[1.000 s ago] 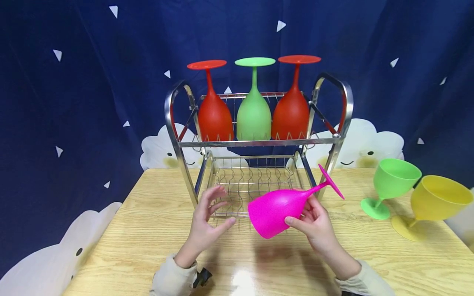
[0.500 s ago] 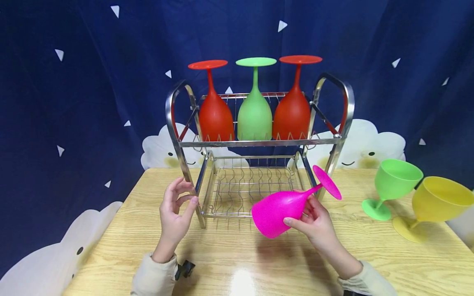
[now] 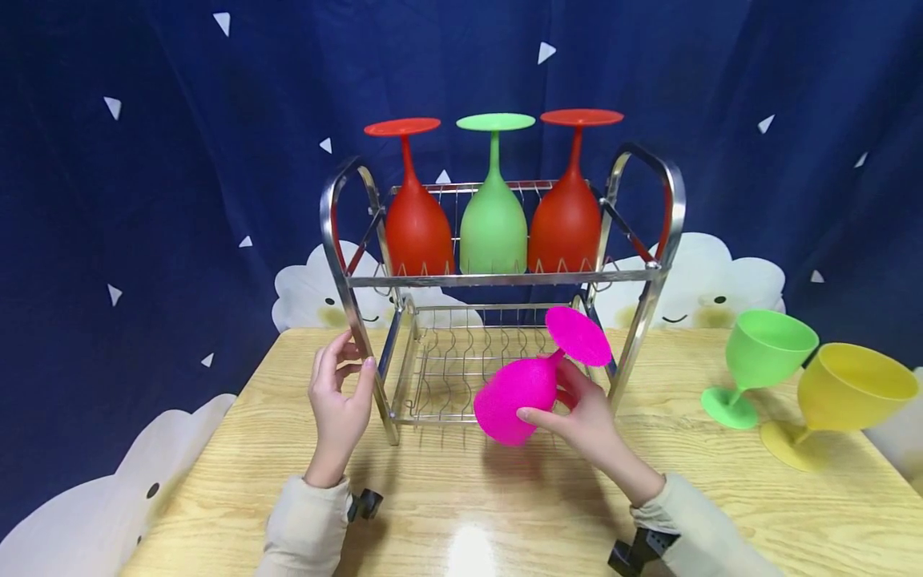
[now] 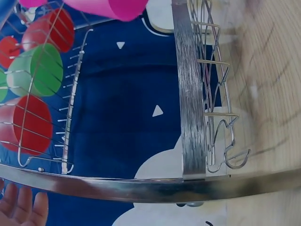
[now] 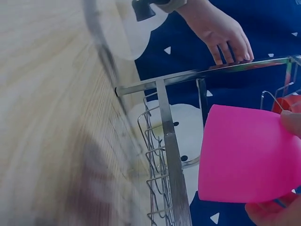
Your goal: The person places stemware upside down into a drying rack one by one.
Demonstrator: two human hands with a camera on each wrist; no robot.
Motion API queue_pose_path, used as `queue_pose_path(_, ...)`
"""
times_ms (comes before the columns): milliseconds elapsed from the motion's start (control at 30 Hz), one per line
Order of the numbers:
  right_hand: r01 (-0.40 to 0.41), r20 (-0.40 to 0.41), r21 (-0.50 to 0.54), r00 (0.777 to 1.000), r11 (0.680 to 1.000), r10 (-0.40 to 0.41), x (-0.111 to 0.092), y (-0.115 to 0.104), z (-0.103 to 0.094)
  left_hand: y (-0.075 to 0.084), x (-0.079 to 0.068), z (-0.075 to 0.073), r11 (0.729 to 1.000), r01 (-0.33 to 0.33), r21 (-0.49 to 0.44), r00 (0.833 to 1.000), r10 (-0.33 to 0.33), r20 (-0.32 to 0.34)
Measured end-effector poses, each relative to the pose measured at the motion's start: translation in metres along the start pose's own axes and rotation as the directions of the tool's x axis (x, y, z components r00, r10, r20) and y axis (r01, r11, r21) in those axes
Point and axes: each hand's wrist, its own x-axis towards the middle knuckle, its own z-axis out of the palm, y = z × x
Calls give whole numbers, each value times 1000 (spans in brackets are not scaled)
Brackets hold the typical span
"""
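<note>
While the wooden table (image 3: 238, 449) carries everything, the largest thing on it is the two-tier steel dish rack (image 3: 497, 279), and that is where your work stands about half done, as far as I can judge. Its upper tier already holds three goblets upside down, side by side: a red goblet (image 3: 417, 224) on the left, a green goblet (image 3: 493, 227) in the middle and another red goblet (image 3: 566, 223) on the right, their feet pointing up. Its lower wire shelf (image 3: 461, 365) holds nothing yet.

You have the pink goblet (image 3: 517, 393) in your right hand (image 3: 580, 413), fingers wrapped round the bowl near the stem. It is tilted, mouth toward you and down, foot up and away, at the front right of the lower shelf, in front of the rack and not yet set down. The right wrist view shows its open rim just beside the rack's front rail.

Your left hand (image 3: 339, 401) stands at the rack's front left post (image 3: 360, 344), fingers and thumb curled loosely about it; I cannot tell if they truly grip it or only touch.

Left to deal with, by my reading, are the pink goblet and two more standing upright, well apart to the right: a green goblet (image 3: 757, 361) and, just beside it, a yellow goblet (image 3: 840, 401).
</note>
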Motion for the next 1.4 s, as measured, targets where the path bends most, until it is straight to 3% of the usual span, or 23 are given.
queue_pose_path(100, 74, 11, -9, 997, 997, -74, 9, 1, 10, 1, 2, 1, 1000, 31, -7, 1000, -30, 5)
queue_pose_path(233, 169, 37, -58, 985, 984, -167, 22, 3, 25, -15, 0, 2, 993, 111, -46, 994, -110, 22)
queue_pose_path(367, 200, 65, -137, 979, 970, -192, 33, 6, 38, -27, -2, 3, 984, 161, -80, 986, -157, 49)
queue_pose_path(533, 198, 106, -227, 978, 954, -177, 47, 11, 56, -30, -1, 6, 986, 143, -83, 988, -138, 64)
queue_pose_path(733, 150, 150, -261, 982, 954, -114, 62, 16, 77, -10, 6, 7, 992, 116, -39, 989, -112, 93)
queue_pose_path(933, 174, 182, -268, 975, 947, -128, 70, 20, 97, -32, 3, 7, 991, 122, -57, 989, -116, 96)
queue_pose_path(1100, 164, 218, -289, 971, 943, -102, 72, 23, 109, -32, 3, 6, 987, 146, -62, 986, -140, 93)
queue_pose_path(1400, 139, 236, -222, 968, 965, -85, 71, 29, 114, -8, 7, 3, 989, 141, -44, 986, -136, 93)
